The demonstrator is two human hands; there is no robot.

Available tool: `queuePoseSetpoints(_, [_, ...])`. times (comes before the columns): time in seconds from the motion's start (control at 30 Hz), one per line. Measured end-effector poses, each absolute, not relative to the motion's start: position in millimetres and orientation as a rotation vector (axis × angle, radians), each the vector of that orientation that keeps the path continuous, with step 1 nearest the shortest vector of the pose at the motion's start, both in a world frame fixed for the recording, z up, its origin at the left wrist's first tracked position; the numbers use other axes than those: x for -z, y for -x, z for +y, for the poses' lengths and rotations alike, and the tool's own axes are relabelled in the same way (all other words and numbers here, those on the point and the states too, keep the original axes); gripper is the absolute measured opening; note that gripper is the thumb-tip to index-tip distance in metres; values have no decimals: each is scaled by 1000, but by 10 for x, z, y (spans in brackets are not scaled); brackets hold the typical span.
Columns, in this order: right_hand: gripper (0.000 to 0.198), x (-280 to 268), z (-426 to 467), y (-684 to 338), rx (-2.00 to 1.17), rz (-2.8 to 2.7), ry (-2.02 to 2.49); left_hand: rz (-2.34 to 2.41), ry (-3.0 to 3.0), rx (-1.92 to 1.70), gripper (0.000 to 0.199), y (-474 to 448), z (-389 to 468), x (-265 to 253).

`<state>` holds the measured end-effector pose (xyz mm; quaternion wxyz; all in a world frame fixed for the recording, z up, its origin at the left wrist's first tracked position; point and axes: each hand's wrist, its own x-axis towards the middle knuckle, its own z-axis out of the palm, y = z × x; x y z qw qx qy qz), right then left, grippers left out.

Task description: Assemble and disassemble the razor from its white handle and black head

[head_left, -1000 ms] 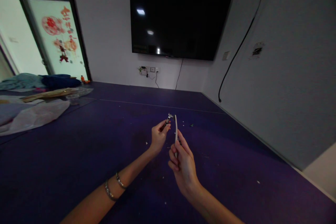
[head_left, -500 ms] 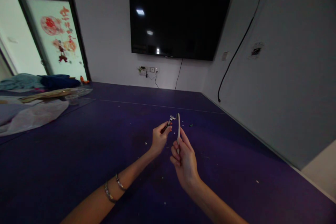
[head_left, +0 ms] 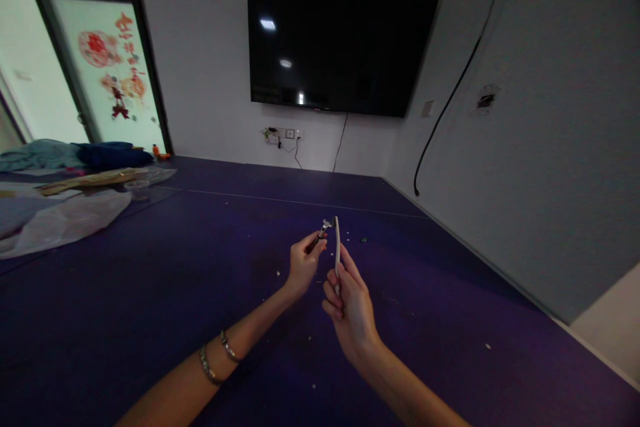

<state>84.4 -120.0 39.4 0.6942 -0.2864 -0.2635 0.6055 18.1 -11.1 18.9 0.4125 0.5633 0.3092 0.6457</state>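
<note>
My left hand [head_left: 303,263] is closed around the dark handle of what looks like a razor [head_left: 324,228], its silver head pointing up and away. In my right hand [head_left: 351,303], fingers and thumb pinch a pale toothbrush [head_left: 337,245], held upright. Its dark bristles face left and meet the razor's head, or come very close to it; which one I cannot tell. Both hands are above a dark purple surface [head_left: 210,293]. Beyond the toothbrush lies a small dark piece [head_left: 364,239] on that surface.
Small white crumbs are scattered over the purple surface. Plastic sheeting [head_left: 75,220] and folded blue cloth [head_left: 113,155] lie at the left. A television [head_left: 343,47] hangs on the far wall. From the right wall dangles a black cable [head_left: 450,97].
The toothbrush has shifted slightly left with my right hand, bringing its bristles up to the razor's head. My left hand is nearly still.
</note>
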Motion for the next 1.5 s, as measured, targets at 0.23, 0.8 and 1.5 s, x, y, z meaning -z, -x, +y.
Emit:
queuePoseSetpoints(0.23, [50,-426,-1265,-838,-1353,-610,654,795,-1389,-1651,25,-164,-82,-198])
queuePoseSetpoints(0.8, [50,-443,-1161,-1047,-1223,-744,669,827,-1473,-1639,26,-126,34,-139])
queuePoseSetpoints(1.5, [27,-469,-541,-2251,-921,-1626,1191,716,-1502,-1519,23,-91,141,0])
